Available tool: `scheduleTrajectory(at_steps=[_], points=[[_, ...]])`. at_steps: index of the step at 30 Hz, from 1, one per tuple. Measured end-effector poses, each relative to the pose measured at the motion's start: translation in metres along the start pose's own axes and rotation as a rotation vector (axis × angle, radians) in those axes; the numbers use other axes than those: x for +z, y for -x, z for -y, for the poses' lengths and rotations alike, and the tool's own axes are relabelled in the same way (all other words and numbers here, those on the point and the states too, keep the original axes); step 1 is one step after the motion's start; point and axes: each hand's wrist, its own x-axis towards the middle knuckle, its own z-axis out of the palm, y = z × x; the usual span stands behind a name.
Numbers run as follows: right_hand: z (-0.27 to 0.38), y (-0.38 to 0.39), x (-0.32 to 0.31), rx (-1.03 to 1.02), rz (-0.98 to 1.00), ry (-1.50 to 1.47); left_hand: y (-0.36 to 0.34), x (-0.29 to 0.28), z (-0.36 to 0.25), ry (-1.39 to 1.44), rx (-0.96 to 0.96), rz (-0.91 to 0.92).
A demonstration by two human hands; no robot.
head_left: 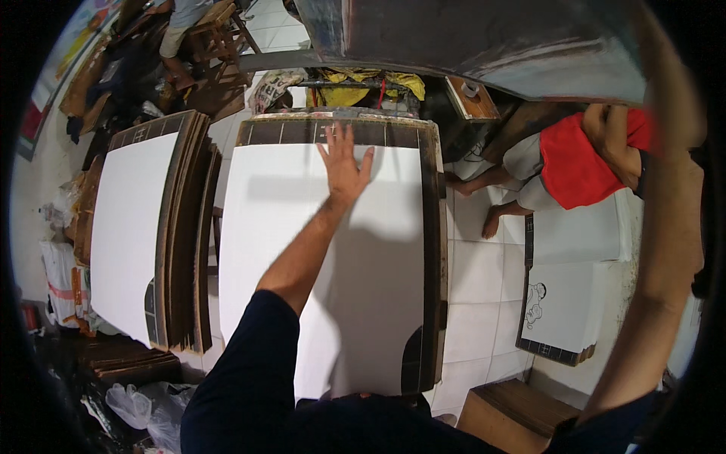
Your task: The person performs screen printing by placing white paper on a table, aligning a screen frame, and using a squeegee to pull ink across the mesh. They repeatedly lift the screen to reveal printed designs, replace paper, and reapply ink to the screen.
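Note:
My left hand [345, 163] lies flat with spread fingers on the upper part of a large white sheet [280, 250]. Its fingertips reach onto the dark printed border [291, 132] of the board or stack under the sheet. My right arm is raised along the right side, and what shows of my right hand [649, 38] is blurred beside a large dark panel [484, 41]. Whether it grips the panel's edge is hidden. The panel stands tilted up beyond the white sheet.
At left stands a stack of brown boards [181, 242] topped with white. A person in a red top [571, 163] sits at right, near another stack with a line drawing [560, 303]. Cardboard [507, 416] lies lower right, plastic bags [144, 408] lower left. Another person's leg [172, 57] shows far left.

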Motion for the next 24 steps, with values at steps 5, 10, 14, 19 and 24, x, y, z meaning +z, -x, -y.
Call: scheduleTrajectory(at_steps=[5, 10, 14, 19, 24], points=[[0.003, 0.064, 0.028, 0.034, -0.182, 0.049, 0.073, -0.140, -0.154, 0.613, -0.033, -0.093], [-0.006, 0.241, 0.120, -0.233, -0.366, 0.236, 0.180, -0.252, -0.234, 1.726, -0.406, -0.194], [0.005, 0.394, 0.217, -0.112, -0.179, 0.173, 0.250, -0.225, -0.182, 1.388, -1.270, -0.120], [-0.004, 0.450, 0.308, -0.047, -0.040, 0.110, 0.328, -0.163, -0.085, 1.275, -1.408, 0.182], [-0.021, 0.446, 0.348, 0.007, 0.186, 0.055, 0.371, -0.170, -0.030, 0.403, -0.795, 0.268]])
